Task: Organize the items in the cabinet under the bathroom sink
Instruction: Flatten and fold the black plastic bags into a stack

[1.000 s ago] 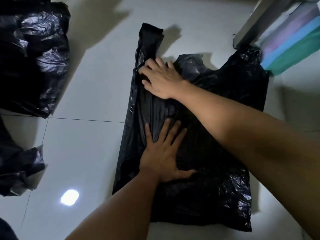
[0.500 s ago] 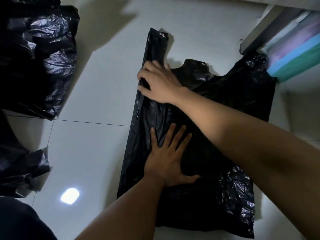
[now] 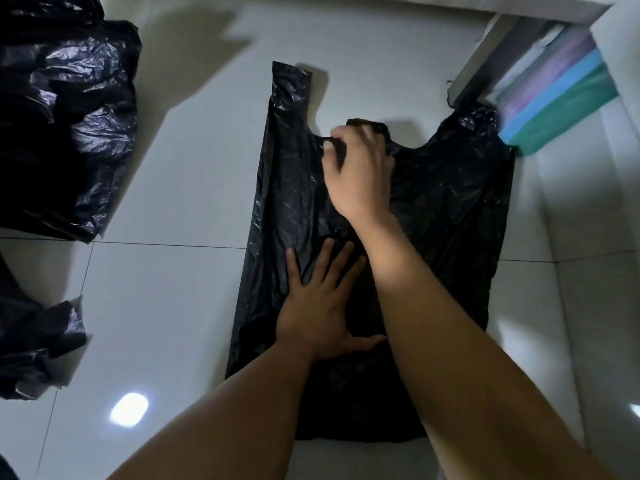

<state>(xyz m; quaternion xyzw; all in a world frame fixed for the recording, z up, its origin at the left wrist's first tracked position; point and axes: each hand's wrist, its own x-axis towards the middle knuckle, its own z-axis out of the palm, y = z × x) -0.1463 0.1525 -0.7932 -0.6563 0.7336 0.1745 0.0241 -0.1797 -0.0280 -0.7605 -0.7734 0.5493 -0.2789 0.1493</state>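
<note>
A black plastic carrier bag (image 3: 450,209) lies spread flat on the white tiled floor in the middle of the head view, handles pointing away from me. My left hand (image 3: 322,306) presses flat on the bag's lower middle with fingers straight and spread. My right hand (image 3: 360,171) is higher up, at the dip between the two handles, its fingers curled and pinching the bag's top edge. The left handle (image 3: 289,95) sticks out straight; the right handle reaches under the cabinet corner.
A heap of crumpled black bags (image 3: 65,126) lies at the far left, another black bag (image 3: 34,344) below it. At top right stands the cabinet's edge (image 3: 485,57) with a purple, blue and green folded stack (image 3: 561,98) beside it. White floor tiles (image 3: 166,306) surround the bag.
My right hand has moved right from the left handle to the dip between the handles and now pinches the edge there. My left hand stays pressed on the bag.
</note>
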